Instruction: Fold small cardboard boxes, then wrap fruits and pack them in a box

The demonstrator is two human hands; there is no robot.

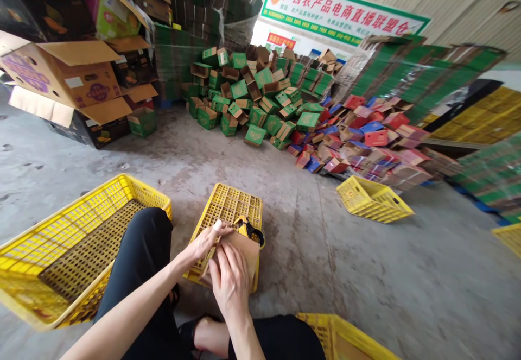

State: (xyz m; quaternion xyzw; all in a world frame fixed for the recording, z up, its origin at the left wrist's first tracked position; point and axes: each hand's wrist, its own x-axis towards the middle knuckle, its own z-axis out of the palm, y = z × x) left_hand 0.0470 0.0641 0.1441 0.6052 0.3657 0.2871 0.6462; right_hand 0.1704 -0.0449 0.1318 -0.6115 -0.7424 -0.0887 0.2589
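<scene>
A brown cardboard box (249, 247) rests on an upturned yellow plastic crate (232, 200) in front of me. My left hand (209, 239) grips the box's far left edge, its fingers reaching over the top. Across the cardboard flap lies my right hand (231, 273), fingers stretched out and pressed down on it. A yellow tape dispenser (245, 226) with a dark roll sits just beyond the box, close to my left fingertips. My hands and forearms hide part of the box's near side.
A large yellow crate (87, 229) stands at my left, another yellow crate (321, 324) at lower right. Farther right sits a third yellow crate (372, 200). Heaps of green boxes (254, 134) and red and blue boxes (374, 137) lie ahead; opened cartons (81, 77) are stacked at left.
</scene>
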